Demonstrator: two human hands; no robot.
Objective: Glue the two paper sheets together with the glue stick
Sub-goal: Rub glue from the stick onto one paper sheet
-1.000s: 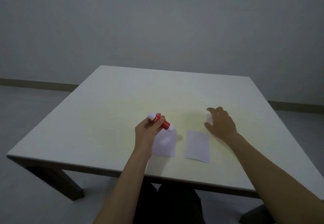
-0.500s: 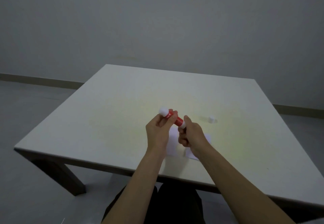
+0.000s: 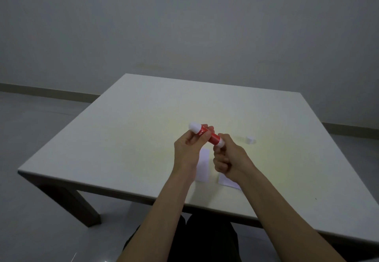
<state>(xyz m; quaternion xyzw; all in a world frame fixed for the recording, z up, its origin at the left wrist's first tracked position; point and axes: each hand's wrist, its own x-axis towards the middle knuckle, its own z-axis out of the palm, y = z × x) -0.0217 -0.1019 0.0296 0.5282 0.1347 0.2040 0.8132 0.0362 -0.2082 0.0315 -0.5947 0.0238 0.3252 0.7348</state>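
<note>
— Where's the red plastic glue stick with white ends (image 3: 207, 137)?

— Above the pale square counter (image 3: 131, 130). My left hand (image 3: 188, 149) has its grip closed round the body; my right hand (image 3: 229, 160) pinches the lower white end. The small white cap (image 3: 250, 139) stands apart, to the right.

— The risk?

— If that end is a twist base, overturning could push out too much glue, which may snap. The two white paper sheets (image 3: 203, 164) lie flat beneath my wrists; a sleeve-brush could shift them.

Bare forearms, dark trousers (image 3: 205, 239)
</note>
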